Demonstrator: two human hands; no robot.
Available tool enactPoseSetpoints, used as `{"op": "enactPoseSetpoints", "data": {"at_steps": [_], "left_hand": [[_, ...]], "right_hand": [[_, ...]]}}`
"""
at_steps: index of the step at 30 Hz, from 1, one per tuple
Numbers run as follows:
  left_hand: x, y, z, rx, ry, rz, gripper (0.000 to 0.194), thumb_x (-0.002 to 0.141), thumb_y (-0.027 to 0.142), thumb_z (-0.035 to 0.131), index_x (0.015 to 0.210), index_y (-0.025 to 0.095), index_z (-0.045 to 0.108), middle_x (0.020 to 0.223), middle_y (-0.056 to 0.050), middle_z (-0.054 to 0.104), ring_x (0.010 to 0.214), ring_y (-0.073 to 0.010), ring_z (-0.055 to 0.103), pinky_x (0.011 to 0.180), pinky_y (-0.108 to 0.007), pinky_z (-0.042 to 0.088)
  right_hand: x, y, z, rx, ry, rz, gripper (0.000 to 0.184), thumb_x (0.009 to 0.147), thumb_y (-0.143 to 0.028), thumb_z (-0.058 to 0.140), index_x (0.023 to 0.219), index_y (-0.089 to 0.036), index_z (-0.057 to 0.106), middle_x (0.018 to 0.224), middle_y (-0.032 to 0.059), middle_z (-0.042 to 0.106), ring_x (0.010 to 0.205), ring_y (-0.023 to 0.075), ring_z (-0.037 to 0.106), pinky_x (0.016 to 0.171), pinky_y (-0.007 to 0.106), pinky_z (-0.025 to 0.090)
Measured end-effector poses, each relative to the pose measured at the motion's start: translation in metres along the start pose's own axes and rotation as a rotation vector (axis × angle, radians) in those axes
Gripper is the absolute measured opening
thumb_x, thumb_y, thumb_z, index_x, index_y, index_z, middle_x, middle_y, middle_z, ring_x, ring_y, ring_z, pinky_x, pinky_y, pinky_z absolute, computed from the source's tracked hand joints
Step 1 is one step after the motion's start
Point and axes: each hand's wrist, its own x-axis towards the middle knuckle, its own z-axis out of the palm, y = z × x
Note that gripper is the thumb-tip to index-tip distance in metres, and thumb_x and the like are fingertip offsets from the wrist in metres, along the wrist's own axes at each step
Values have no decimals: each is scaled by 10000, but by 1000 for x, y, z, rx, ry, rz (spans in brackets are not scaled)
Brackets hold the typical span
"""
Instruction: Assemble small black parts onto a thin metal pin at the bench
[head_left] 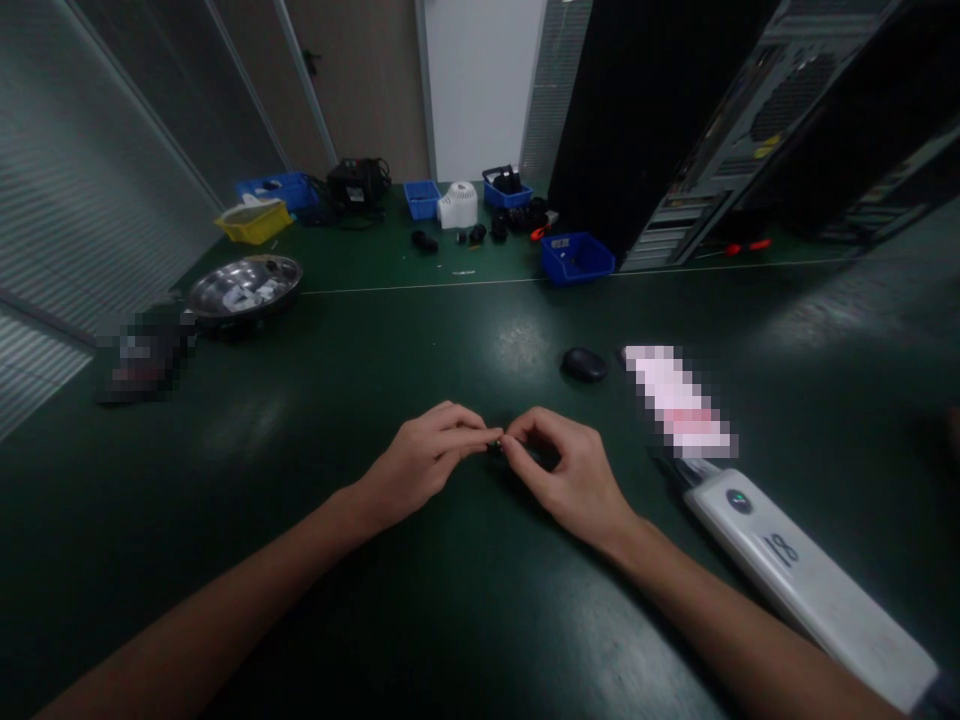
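My left hand (427,450) and my right hand (562,462) meet fingertip to fingertip, low over the green table. Between them is a small dark part (494,446) with a bright spot, too small to name and mostly hidden by the fingers. The left thumb and straight fingers close on its left side. On the other side, my right thumb and index finger pinch at it. A black computer mouse (584,365) lies beyond my right hand, apart from it.
A white device marked 18 (810,575) lies beside my right forearm, near a blurred-out flat object (679,400). Farther back are a metal bowl (289,275) with white pieces, a blue bin (577,262), a yellow basket (256,228) and a white vented housing (458,207).
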Motion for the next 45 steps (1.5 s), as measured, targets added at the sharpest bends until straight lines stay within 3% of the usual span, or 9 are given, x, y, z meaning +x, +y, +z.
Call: {"op": "enactPoseSetpoints", "data": {"at_steps": [8, 14, 23, 33, 37, 40, 45], "left_hand": [[1, -3, -4, -68, 162, -65, 277, 962, 284, 579, 1203, 365, 689, 1121, -6, 665, 1061, -113, 602, 907, -253, 502], [1, -6, -4, -253, 29, -156, 260, 980, 339, 539, 1179, 333, 706, 1117, -18, 645, 828, -73, 608, 734, -216, 518], [5, -12, -9, -431, -83, -270, 266, 943, 368, 605, 1109, 210, 740, 1072, -74, 652, 827, -104, 616, 726, -219, 545], [1, -1, -5, -374, 122, -108, 270, 965, 286, 568, 1192, 251, 710, 1075, -69, 655, 893, -110, 624, 749, -221, 529], [0, 0, -6, -185, 126, -80, 266, 973, 270, 557, 1190, 304, 707, 1092, -39, 658, 988, -107, 615, 847, -233, 508], [1, 0, -6, -159, 68, -84, 247, 971, 276, 564, 1163, 297, 718, 1057, -28, 663, 937, -93, 615, 832, -230, 501], [1, 6, -1, -183, 90, -46, 234, 962, 260, 579, 1145, 281, 724, 1049, -32, 669, 932, -94, 623, 806, -222, 503]], "right_hand": [[-2, 0, -3, -118, 54, -103, 67, 951, -239, 595, 930, -191, 636, 856, 7, 624, 741, 126, 585, 685, 264, 434], [-3, 1, -1, -206, 34, -168, 78, 953, -232, 574, 935, -189, 636, 870, 20, 634, 720, 129, 595, 649, 267, 434], [-7, 1, 1, -241, -21, -229, 93, 965, -225, 565, 956, -192, 651, 883, 29, 650, 721, 130, 606, 647, 261, 454], [-4, -9, 1, 76, 85, 8, 135, 967, -292, 607, 869, -209, 647, 788, 0, 643, 688, 134, 589, 644, 271, 458], [-6, -5, 1, -62, 40, -107, 106, 978, -264, 582, 925, -200, 648, 841, 20, 641, 726, 138, 598, 662, 274, 461], [-8, -1, 0, -183, -27, -194, 107, 988, -245, 557, 986, -191, 649, 903, 40, 644, 764, 146, 613, 674, 280, 470], [-10, -2, 2, -135, 3, -216, 83, 992, -235, 562, 990, -199, 637, 895, 32, 643, 766, 140, 621, 683, 277, 485]]}}
